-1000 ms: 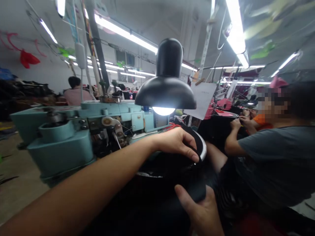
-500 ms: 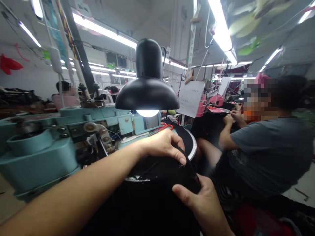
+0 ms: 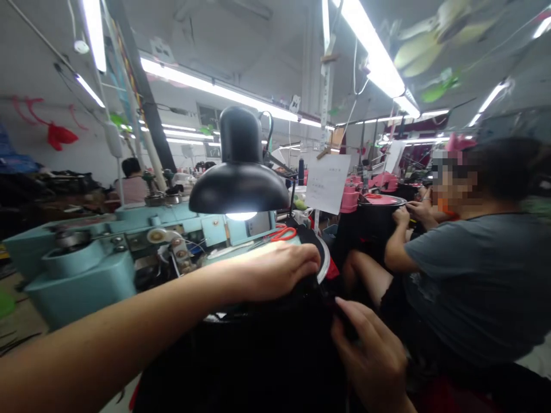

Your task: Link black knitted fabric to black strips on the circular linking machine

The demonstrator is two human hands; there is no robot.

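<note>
A person's left hand (image 3: 279, 272) curls over soft black cloth (image 3: 262, 355), fingertips hidden and grip unclear, while the right hand (image 3: 374, 347), apart from it, pinches the cloth nearer the body, below a domed, glossy black lamp (image 3: 239, 189). Beyond are orange-handled scissors (image 3: 283, 233) and a pale teal metal machine (image 3: 81, 287); a co-worker in a grey T-shirt (image 3: 477, 281) sits at right.

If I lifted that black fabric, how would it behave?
The black fabric would probably flop, since it drapes over the table's pale rim. It likely folds easily too: the right hand seems to pinch some between thumb and fingers.
</note>
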